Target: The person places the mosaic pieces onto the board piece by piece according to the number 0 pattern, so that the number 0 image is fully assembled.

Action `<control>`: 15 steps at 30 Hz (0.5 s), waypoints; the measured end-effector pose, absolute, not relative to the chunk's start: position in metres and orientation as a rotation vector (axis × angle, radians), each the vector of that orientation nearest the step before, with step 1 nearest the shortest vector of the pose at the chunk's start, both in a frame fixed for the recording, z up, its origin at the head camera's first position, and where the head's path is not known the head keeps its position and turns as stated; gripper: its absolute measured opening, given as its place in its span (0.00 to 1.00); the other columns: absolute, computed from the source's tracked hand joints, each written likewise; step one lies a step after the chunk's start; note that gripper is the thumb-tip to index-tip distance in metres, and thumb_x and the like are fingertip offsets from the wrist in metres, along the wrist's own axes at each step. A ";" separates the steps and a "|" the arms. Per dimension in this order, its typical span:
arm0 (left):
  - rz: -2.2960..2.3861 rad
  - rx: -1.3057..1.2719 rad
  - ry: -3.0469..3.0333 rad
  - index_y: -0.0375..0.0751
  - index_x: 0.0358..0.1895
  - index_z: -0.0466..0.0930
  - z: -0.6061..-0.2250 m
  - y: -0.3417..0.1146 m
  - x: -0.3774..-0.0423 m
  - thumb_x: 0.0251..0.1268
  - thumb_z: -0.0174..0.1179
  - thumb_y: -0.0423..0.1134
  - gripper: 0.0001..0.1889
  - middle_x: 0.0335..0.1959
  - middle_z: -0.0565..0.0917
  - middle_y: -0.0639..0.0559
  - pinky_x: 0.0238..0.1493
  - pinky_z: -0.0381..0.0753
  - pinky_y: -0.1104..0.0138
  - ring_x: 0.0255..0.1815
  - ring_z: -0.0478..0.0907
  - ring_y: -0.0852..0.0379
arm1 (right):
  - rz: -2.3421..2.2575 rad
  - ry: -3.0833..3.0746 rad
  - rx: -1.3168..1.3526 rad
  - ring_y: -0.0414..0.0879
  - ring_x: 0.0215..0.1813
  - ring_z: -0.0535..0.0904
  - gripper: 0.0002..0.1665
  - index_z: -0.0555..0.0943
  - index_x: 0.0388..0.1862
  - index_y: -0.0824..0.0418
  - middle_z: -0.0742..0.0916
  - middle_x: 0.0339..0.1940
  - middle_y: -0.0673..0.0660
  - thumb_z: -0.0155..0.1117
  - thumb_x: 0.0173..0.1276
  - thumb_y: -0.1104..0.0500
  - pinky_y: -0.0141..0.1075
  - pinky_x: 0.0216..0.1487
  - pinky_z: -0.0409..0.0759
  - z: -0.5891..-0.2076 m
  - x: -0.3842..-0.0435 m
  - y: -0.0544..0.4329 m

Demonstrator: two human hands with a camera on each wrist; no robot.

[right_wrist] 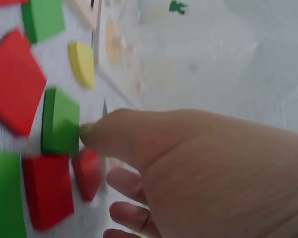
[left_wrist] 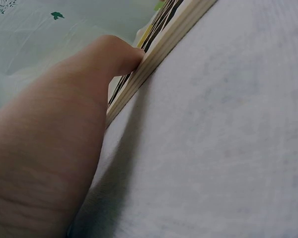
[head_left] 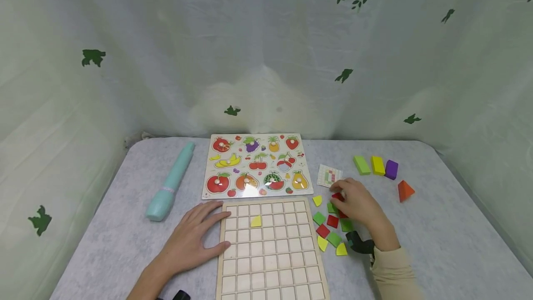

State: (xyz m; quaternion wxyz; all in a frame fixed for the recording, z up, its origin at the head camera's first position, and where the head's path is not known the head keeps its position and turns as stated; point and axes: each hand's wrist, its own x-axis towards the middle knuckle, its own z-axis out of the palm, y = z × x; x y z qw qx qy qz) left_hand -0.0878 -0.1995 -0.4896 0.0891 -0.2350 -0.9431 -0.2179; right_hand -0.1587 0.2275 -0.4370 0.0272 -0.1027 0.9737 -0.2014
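Observation:
My left hand (head_left: 192, 234) rests at the left edge of a wooden grid board (head_left: 275, 259), fingers spread, fingertips and thumb touching its frame. A yellow quarter-round piece (head_left: 256, 221) sits in one cell near the top. In the left wrist view the thumb (left_wrist: 124, 54) meets the board's side. My right hand (head_left: 357, 202) hovers over a loose group of pieces to the right of the board, thumb and fingers apart. A red piece (head_left: 338, 196) shows between thumb and forefinger. In the right wrist view the thumb tip is by a green piece (right_wrist: 62, 121); the forefinger is hidden.
Several green, red and yellow pieces (head_left: 334, 239) lie beside the board. Behind stands a fruit puzzle (head_left: 266, 165), with a small pattern card (head_left: 329, 175) at its right. A teal tapered object (head_left: 170, 186) lies left. Coloured blocks (head_left: 378, 165) and an orange triangular block (head_left: 405, 190) are far right.

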 end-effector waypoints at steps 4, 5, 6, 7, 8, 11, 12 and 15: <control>-0.642 -0.702 -2.807 0.58 0.67 0.80 -0.490 -0.199 -0.088 0.56 0.72 0.62 0.34 0.74 0.72 0.52 0.76 0.62 0.45 0.75 0.65 0.47 | -0.624 2.988 -0.212 0.51 0.41 0.76 0.16 0.84 0.50 0.63 0.84 0.43 0.59 0.74 0.67 0.58 0.47 0.47 0.85 -0.439 -0.160 0.236; -0.642 -0.703 -2.806 0.57 0.67 0.80 -0.490 -0.199 -0.088 0.56 0.72 0.62 0.34 0.74 0.72 0.52 0.76 0.62 0.44 0.75 0.65 0.47 | -0.638 2.975 -0.192 0.50 0.41 0.77 0.17 0.83 0.50 0.64 0.84 0.43 0.59 0.74 0.67 0.58 0.46 0.46 0.85 -0.439 -0.160 0.237; -0.640 -0.703 -2.806 0.58 0.67 0.80 -0.490 -0.199 -0.089 0.56 0.72 0.62 0.34 0.74 0.72 0.52 0.75 0.62 0.44 0.76 0.65 0.47 | -0.650 2.962 -0.182 0.50 0.41 0.77 0.17 0.83 0.50 0.64 0.85 0.42 0.58 0.74 0.66 0.58 0.45 0.45 0.86 -0.439 -0.160 0.238; -0.640 -0.702 -2.806 0.58 0.67 0.80 -0.490 -0.199 -0.089 0.56 0.72 0.62 0.34 0.74 0.72 0.52 0.75 0.63 0.44 0.75 0.65 0.47 | -0.658 2.951 -0.170 0.50 0.40 0.77 0.17 0.83 0.50 0.64 0.85 0.41 0.58 0.75 0.66 0.57 0.44 0.43 0.86 -0.439 -0.161 0.239; -0.640 -0.702 -2.807 0.58 0.67 0.80 -0.490 -0.199 -0.089 0.56 0.72 0.62 0.34 0.74 0.72 0.52 0.75 0.63 0.44 0.76 0.65 0.48 | -0.664 2.943 -0.164 0.49 0.40 0.77 0.18 0.83 0.50 0.64 0.85 0.40 0.57 0.75 0.66 0.57 0.44 0.43 0.86 -0.439 -0.161 0.239; -0.638 -0.701 -2.807 0.58 0.67 0.80 -0.491 -0.199 -0.089 0.56 0.72 0.62 0.34 0.74 0.72 0.52 0.75 0.63 0.45 0.75 0.65 0.48 | -0.683 2.939 -0.183 0.48 0.39 0.78 0.18 0.83 0.51 0.64 0.86 0.39 0.56 0.75 0.66 0.57 0.42 0.42 0.86 -0.437 -0.161 0.237; -0.637 -0.701 -2.807 0.58 0.67 0.79 -0.491 -0.199 -0.089 0.56 0.72 0.62 0.34 0.74 0.72 0.52 0.75 0.63 0.45 0.75 0.65 0.48 | -0.691 2.943 -0.197 0.48 0.39 0.78 0.19 0.83 0.51 0.64 0.86 0.39 0.56 0.75 0.66 0.57 0.42 0.42 0.85 -0.436 -0.161 0.235; -0.642 -0.702 -2.804 0.58 0.67 0.80 -0.491 -0.199 -0.089 0.56 0.72 0.62 0.34 0.74 0.72 0.52 0.75 0.63 0.45 0.76 0.65 0.47 | -0.743 2.956 -0.263 0.48 0.40 0.79 0.18 0.83 0.51 0.64 0.86 0.39 0.55 0.76 0.65 0.58 0.40 0.41 0.85 -0.432 -0.160 0.226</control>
